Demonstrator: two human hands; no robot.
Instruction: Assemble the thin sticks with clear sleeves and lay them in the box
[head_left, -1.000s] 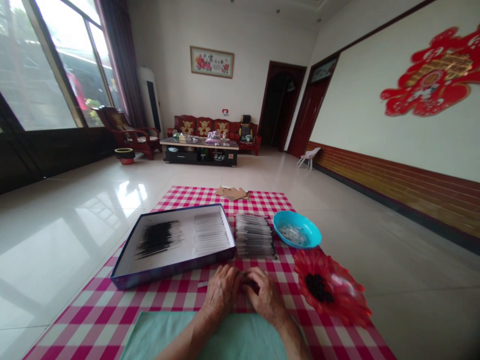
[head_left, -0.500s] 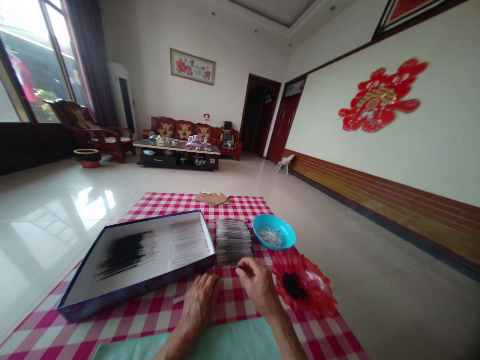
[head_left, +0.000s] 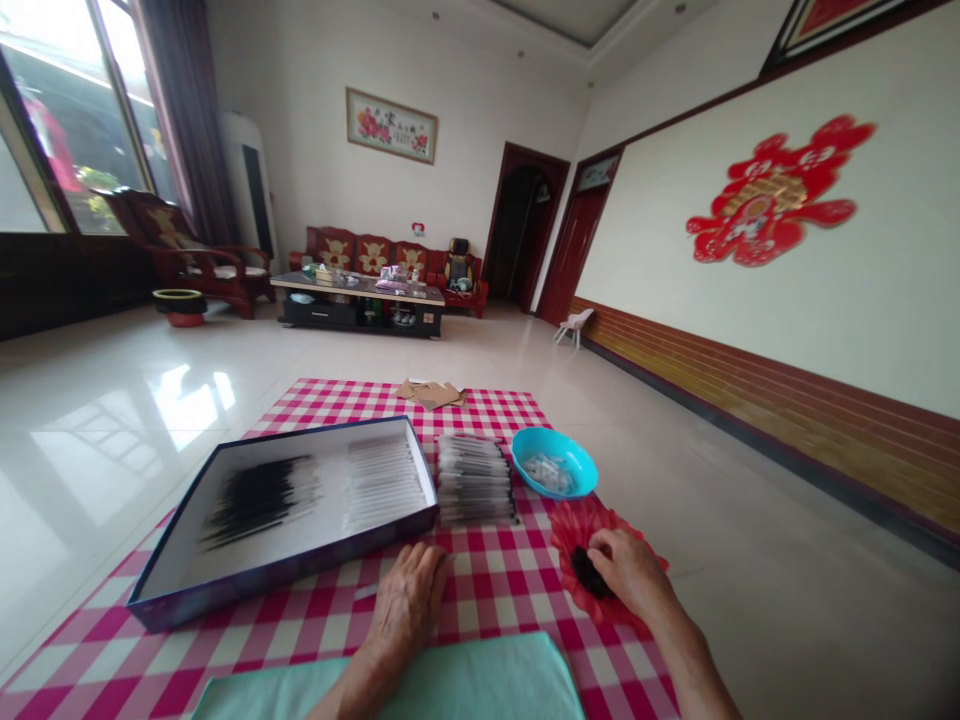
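Tablecloth point(head_left: 487, 570): pink-and-white check, across the bottom of the frame, with a mint towel point(head_left: 480, 680) at the lower edge.
Left hand point(head_left: 409, 600): lower middle of the frame, curled around a pale tube point(head_left: 367, 592), with one end showing on the left.
Right hand point(head_left: 630, 570): lower right of the frame, pinched at the fingertips over small black pieces point(head_left: 588, 575) in a red flower-shaped bowl point(head_left: 568, 518); whether grasping one, cannot tell.
Box point(head_left: 300, 562): left of centre, shallow, dark-blue outside and white inside, with black rods point(head_left: 251, 500) on the left and clear tubes point(head_left: 386, 475) on the right.
Pens point(head_left: 474, 480): laid in a row just right of the box, near the centre.
Blue bowl point(head_left: 575, 460): right of the pens, with whitish bits point(head_left: 547, 472) inside, too blurred to name.
Cardboard point(head_left: 433, 394): brown scraps at the far end of the tablecloth.
Writing: framed picture point(head_left: 392, 125) at upper middle, with one large dark character readable as 家 and others too small to read.
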